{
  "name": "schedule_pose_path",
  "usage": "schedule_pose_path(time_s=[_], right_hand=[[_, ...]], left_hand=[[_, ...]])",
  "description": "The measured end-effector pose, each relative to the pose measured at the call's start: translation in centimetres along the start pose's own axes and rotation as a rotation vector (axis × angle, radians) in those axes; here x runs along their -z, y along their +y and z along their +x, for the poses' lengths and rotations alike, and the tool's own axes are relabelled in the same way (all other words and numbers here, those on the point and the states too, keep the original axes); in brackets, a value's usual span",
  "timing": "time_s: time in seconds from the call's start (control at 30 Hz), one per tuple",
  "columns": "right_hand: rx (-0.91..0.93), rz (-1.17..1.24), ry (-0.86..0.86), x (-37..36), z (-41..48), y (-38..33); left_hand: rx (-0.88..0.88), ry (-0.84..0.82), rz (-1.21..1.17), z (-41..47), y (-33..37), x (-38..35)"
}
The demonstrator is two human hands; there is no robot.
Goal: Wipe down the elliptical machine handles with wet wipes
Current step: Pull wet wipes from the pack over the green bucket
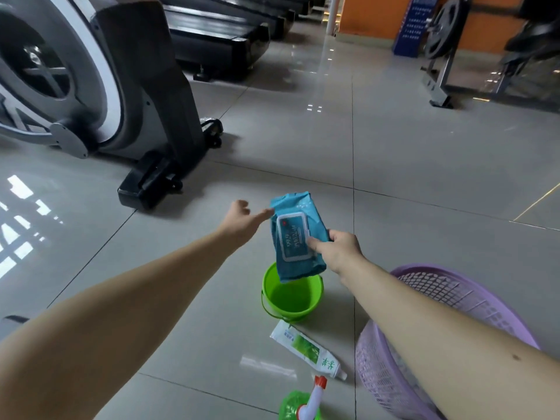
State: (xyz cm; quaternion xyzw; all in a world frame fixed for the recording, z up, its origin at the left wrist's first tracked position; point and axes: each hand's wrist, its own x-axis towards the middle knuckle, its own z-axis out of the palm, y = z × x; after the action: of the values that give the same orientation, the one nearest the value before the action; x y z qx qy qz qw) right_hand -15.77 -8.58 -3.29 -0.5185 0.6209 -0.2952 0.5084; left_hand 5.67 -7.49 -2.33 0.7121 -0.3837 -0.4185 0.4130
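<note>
A teal pack of wet wipes (292,216) with a white-framed lid hangs above the floor, over a green bucket. My right hand (339,250) grips its right edge, thumb on the lid. My left hand (242,221) is stretched out with straight fingers, and its fingertips reach the pack's upper left edge. The elliptical machine (100,86) stands at the upper left with its flywheel housing and black base foot; its handles are out of view.
A green bucket (315,294) sits on the tiled floor below the pack. A white and green tube (306,350) and a green spray bottle (300,403) lie nearer me. A purple basket (424,338) is at the lower right. Treadmills (218,34) and a weight rack (445,56) stand behind.
</note>
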Motion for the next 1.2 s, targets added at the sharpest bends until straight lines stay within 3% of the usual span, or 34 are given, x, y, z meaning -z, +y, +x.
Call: schedule_pose_path(time_s=[0.13,0.2,0.37,0.53,0.67,1.0,1.2], right_hand=[[-0.048,0.121,0.024,0.3,0.4,-0.4],[-0.063,0.16,0.015,0.3,0.6,-0.6],[-0.07,0.167,0.04,0.0,0.8,-0.1],[0.055,-0.063,0.351,-0.3,0.8,0.6],[0.035,-0.082,0.235,-1.1,0.6,0.7],[-0.054,-0.017,0.257,-2.2,0.6,0.7],[-0.062,-0.021,0.249,-2.6,0.5,0.5]], left_hand=[[0.055,-0.311,0.067,-0.7,-0.8,-1.2],[0.03,-0.337,-0.024,-0.7,-0.9,-1.8],[0.0,-0.255,-0.083,-0.7,-1.1,-2.4],[-0.052,-0.172,-0.025,-0.4,-1.7,-3.0],[-0.049,-0.193,-0.045,-0.5,-1.8,-3.6],[-0.031,-0.19,-0.093,-0.1,-2.3,-4.1],[-0.081,-0.052,0.094,-0.2,-2.5,-4.7]])
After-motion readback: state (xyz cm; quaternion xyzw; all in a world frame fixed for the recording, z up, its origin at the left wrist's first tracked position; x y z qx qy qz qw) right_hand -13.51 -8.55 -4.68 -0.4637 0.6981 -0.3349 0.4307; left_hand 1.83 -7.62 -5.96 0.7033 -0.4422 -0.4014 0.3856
